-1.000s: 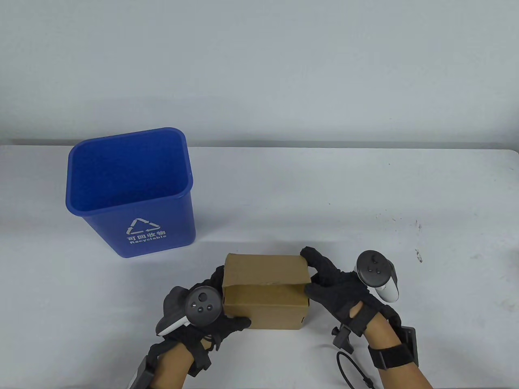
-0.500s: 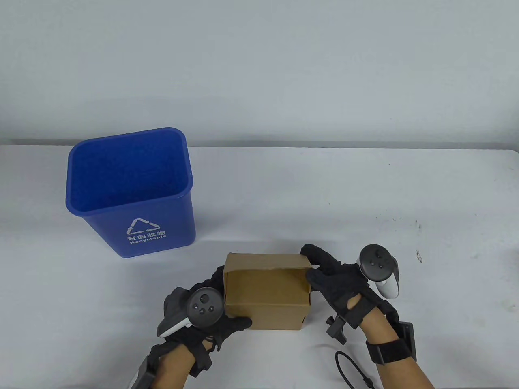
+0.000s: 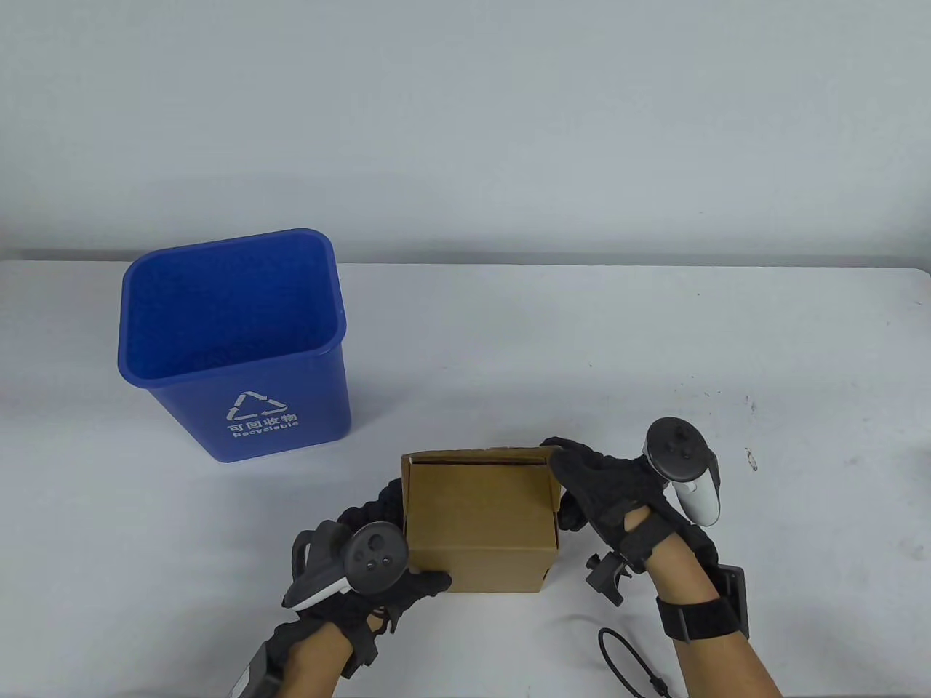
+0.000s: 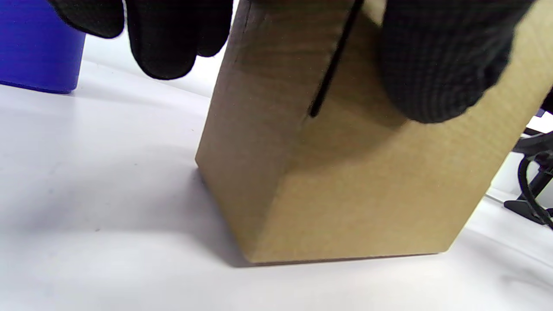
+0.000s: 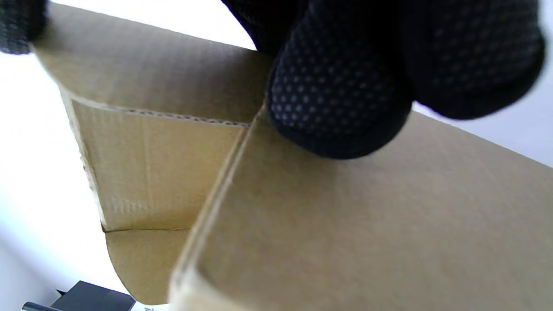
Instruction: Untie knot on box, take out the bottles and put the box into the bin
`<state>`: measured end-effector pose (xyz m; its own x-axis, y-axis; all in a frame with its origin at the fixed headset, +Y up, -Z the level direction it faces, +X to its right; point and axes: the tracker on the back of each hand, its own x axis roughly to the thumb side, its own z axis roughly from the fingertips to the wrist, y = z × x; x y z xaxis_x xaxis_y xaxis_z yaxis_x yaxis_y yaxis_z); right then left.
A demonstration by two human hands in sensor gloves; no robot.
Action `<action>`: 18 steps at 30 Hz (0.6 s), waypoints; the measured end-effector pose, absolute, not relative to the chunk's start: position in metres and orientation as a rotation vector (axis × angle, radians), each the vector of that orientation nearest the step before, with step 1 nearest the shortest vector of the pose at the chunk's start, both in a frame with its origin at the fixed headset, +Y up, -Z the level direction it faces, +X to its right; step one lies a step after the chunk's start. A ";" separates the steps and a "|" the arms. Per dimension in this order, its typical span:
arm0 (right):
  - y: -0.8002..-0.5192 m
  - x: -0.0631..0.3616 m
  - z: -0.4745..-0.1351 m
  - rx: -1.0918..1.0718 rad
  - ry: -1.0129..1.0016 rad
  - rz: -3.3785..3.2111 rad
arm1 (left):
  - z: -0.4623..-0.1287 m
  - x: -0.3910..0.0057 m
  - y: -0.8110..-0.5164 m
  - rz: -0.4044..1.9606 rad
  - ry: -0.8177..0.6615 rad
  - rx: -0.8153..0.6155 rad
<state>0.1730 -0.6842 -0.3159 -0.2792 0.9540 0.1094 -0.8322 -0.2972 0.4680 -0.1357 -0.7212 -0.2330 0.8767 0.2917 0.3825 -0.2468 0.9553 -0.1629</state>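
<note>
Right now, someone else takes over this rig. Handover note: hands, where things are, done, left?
Left hand: holds the cardboard box at its left side, thumb on the front face, steadying it on the table.
Right hand: grips the box's upper right edge by the lid flap, which stands raised at the back.
Blue recycling bin: upright, beyond the box on the left, apart from it.
Done: no string or knot visible on the box; lid open.
Left: bottles not visible from any view; take them out, then put the box in the bin.
</note>
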 end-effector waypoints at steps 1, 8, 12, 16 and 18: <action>-0.684 0.173 -0.317 0.441 0.401 1.835 | -0.233 -0.135 -0.721 0.274 -0.415 -0.111; -0.679 0.171 -0.320 0.416 0.491 1.827 | -0.232 -0.134 -0.720 0.235 -0.413 -0.113; -0.679 0.171 -0.325 0.382 0.551 1.801 | -0.231 -0.133 -0.719 0.232 -0.412 -0.109; -0.678 0.165 -0.328 0.351 0.584 1.760 | -0.231 -0.133 -0.719 0.215 -0.411 -0.105; -0.679 0.165 -0.327 0.363 0.595 1.750 | -0.231 -0.134 -0.718 0.216 -0.404 -0.112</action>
<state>0.1653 -0.6794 -0.3274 -0.2594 0.9635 -0.0658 -0.8042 -0.1778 0.5671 -0.1338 -0.7181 -0.2310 0.8968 0.2307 0.3775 -0.1861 0.9708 -0.1512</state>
